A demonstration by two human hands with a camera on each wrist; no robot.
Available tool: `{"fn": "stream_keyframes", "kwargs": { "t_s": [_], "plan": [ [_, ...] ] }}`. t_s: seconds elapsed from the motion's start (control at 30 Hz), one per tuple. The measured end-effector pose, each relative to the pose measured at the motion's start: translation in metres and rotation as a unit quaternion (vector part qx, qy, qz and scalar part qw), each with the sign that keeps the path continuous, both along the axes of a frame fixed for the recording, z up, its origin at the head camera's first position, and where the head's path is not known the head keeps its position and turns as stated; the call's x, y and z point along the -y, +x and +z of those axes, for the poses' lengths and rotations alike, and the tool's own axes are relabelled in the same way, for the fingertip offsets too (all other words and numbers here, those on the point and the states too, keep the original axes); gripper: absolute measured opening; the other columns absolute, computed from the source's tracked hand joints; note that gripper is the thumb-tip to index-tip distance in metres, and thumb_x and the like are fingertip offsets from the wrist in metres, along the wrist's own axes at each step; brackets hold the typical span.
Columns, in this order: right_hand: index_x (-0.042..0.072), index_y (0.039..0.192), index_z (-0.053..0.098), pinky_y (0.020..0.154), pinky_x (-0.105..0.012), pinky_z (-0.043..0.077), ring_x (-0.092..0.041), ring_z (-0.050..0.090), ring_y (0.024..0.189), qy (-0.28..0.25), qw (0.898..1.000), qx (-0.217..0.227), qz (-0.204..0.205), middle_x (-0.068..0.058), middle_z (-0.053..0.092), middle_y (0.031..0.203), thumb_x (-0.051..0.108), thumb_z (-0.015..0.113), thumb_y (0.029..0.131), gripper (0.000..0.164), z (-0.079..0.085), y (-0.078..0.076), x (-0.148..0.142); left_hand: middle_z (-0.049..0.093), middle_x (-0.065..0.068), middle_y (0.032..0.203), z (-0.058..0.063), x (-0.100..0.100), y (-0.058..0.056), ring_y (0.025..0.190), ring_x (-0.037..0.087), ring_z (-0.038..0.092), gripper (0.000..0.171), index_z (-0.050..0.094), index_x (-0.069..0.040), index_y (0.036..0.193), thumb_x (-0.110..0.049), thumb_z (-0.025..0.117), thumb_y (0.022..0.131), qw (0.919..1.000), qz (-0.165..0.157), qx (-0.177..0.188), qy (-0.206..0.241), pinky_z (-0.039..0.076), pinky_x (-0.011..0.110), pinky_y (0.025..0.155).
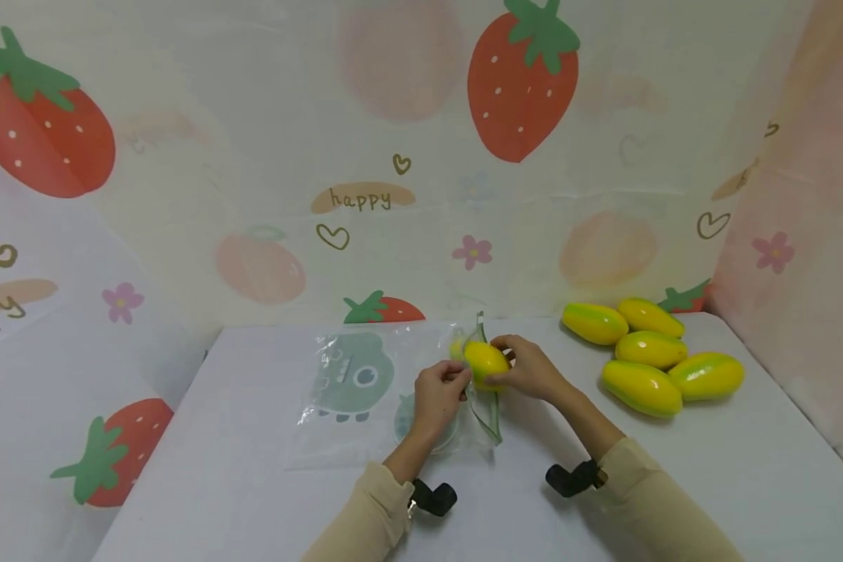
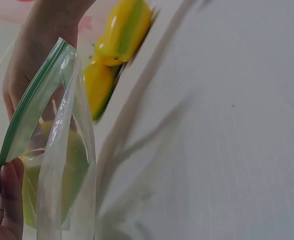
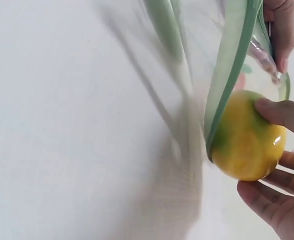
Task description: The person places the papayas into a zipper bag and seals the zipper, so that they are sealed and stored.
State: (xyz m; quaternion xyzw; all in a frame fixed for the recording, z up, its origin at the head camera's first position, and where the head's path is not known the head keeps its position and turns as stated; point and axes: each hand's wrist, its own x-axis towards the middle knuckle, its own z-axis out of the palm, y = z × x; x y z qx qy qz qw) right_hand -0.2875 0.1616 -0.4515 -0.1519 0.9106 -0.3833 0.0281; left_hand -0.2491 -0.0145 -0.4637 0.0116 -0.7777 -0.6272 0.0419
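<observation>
A clear zip bag [image 1: 428, 343] with a green dinosaur print lies on the white table, its green-edged mouth raised and spread toward the right. My left hand [image 1: 437, 402] pinches the edge of that mouth between thumb and fingers. With the fingers of my right hand [image 1: 534, 371] round its outer end, a yellow-green papaya [image 1: 488, 363] sits in the bag's opening. Through the plastic in the left wrist view, part of the papaya [image 2: 74, 165] shows. In the right wrist view the green zip strip [image 3: 232, 75] runs along the papaya's side.
Several more yellow-green papayas [image 1: 642, 388] lie grouped at the back right of the table [image 1: 204, 484]. Behind the table hangs a cloth [image 1: 267, 156] printed with strawberries and hearts, and it also borders both sides.
</observation>
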Motion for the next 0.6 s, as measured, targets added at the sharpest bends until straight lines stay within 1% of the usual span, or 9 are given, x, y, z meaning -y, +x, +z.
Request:
{"fn": "stream_keyframes", "kwargs": {
  "t_s": [0.17,0.3,0.47,0.6],
  "plan": [
    [-0.003,0.132,0.052,0.092,-0.047,0.052,-0.035,0.059,0.109,-0.011,1.000,-0.007,-0.006,-0.021,0.057,0.131,0.024,0.079,0.080,0.064,-0.004,-0.003,0.005,0.069,0.014,0.079,0.000,-0.001,0.001,0.054,0.007,0.055,0.019,0.070,0.004,0.099,-0.012,0.067,0.090,0.9997,-0.020,0.000,0.012,0.051,0.018,0.056],
    [-0.002,0.134,0.051,0.094,-0.047,0.052,-0.036,0.058,0.111,-0.014,0.999,-0.015,-0.033,-0.021,0.056,0.132,0.024,0.078,0.081,0.064,-0.010,-0.006,0.008,0.069,0.013,0.079,-0.002,-0.003,0.002,0.053,0.006,0.055,0.020,0.070,0.005,0.099,-0.012,0.068,0.089,0.9992,-0.031,-0.001,0.024,0.051,0.017,0.056],
    [-0.003,0.133,0.051,0.096,-0.049,0.051,-0.037,0.058,0.112,-0.029,0.998,-0.024,-0.057,-0.022,0.055,0.132,0.020,0.077,0.081,0.062,-0.014,-0.008,0.012,0.070,0.015,0.080,-0.003,-0.004,0.001,0.053,0.006,0.055,0.019,0.071,0.005,0.098,-0.011,0.068,0.089,0.9992,-0.027,-0.011,0.026,0.051,0.017,0.055],
    [-0.003,0.133,0.051,0.096,-0.048,0.050,-0.037,0.058,0.112,-0.033,0.997,-0.024,-0.067,-0.022,0.055,0.133,0.019,0.076,0.081,0.062,-0.017,-0.009,0.015,0.069,0.013,0.079,-0.004,-0.005,0.001,0.053,0.006,0.055,0.019,0.070,0.005,0.099,-0.012,0.068,0.089,0.9994,-0.024,-0.005,0.025,0.051,0.018,0.056]
  ]
}}
